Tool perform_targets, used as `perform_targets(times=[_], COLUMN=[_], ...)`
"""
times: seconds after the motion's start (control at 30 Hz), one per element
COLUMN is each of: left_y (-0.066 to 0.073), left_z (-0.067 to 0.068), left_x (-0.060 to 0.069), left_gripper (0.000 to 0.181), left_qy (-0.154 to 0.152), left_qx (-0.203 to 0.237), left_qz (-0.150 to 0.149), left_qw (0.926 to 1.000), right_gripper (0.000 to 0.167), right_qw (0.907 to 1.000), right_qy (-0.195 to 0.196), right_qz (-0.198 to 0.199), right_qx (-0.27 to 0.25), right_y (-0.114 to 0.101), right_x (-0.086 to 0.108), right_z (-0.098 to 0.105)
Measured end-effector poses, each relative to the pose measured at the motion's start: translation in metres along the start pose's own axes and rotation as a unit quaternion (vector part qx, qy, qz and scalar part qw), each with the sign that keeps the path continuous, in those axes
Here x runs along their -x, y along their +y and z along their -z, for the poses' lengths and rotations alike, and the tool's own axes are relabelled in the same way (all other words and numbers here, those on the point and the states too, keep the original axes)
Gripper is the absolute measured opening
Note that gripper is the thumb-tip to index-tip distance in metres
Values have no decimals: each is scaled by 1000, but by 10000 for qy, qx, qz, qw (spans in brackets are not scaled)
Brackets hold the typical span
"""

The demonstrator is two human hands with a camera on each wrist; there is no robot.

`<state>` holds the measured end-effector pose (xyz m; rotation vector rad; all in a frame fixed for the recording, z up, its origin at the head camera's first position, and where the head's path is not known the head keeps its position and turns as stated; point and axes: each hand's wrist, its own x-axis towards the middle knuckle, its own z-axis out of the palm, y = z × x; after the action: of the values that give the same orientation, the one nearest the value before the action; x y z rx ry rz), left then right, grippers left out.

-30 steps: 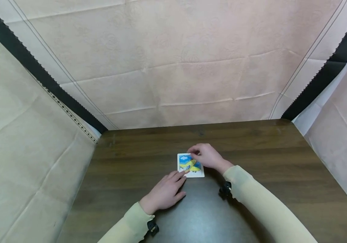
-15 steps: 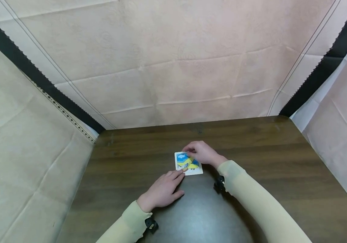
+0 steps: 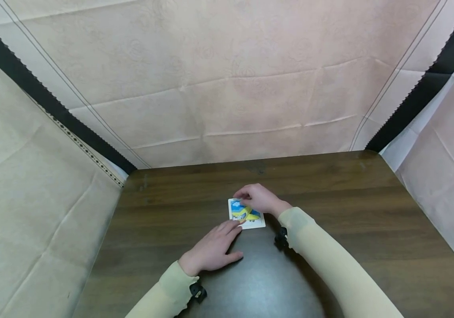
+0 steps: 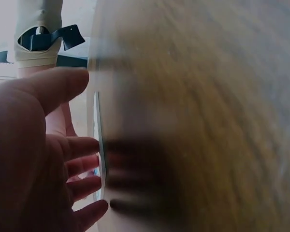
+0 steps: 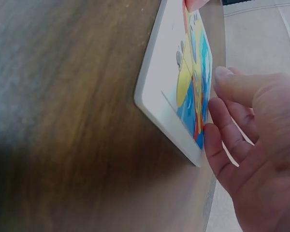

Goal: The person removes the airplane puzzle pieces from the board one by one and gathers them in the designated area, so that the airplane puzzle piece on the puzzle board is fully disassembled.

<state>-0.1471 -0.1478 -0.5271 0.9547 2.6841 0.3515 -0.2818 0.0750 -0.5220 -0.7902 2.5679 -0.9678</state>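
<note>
On the wooden table lies a small flat picture board [image 3: 253,223] with a white border and a yellow airplane on blue. My left hand [image 3: 215,247] rests at its near left corner, fingers extended, fingertips touching it; the left wrist view shows the board [image 4: 97,121] edge-on beside those fingers. At the far edge, my right hand [image 3: 261,198] covers the upper right part of the picture. In the right wrist view, my right hand [image 5: 266,125] has loosely bent fingers touching the board's edge, with nothing visible between thumb and fingers. Thin seams cross the picture.
The brown table [image 3: 163,221] extends around the board on all sides. Pale cloth walls [image 3: 227,101] rise behind it and at both sides, with black strips at the corners. A black camera mount [image 3: 198,291] sits on each wrist.
My right hand has slid leftward along the board's far edge. My left hand stays at the near corner. The whole view has shifted slightly.
</note>
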Motion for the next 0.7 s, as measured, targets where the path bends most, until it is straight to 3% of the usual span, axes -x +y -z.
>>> perform_targets(times=[0.23, 0.7], left_y=[-2, -4], left_z=[3, 5], left_x=[2, 1], left_gripper=[73, 73], left_qy=[18, -37], left_qx=[227, 72], left_qz=[-91, -82], left_qw=[9997, 9999], right_gripper=[27, 32], right_qw=[9997, 9972], right_qy=[-165, -275], right_qz=[-73, -92], right_qx=[167, 692], right_y=[0, 0], right_x=[-2, -2], right_z=[-2, -5])
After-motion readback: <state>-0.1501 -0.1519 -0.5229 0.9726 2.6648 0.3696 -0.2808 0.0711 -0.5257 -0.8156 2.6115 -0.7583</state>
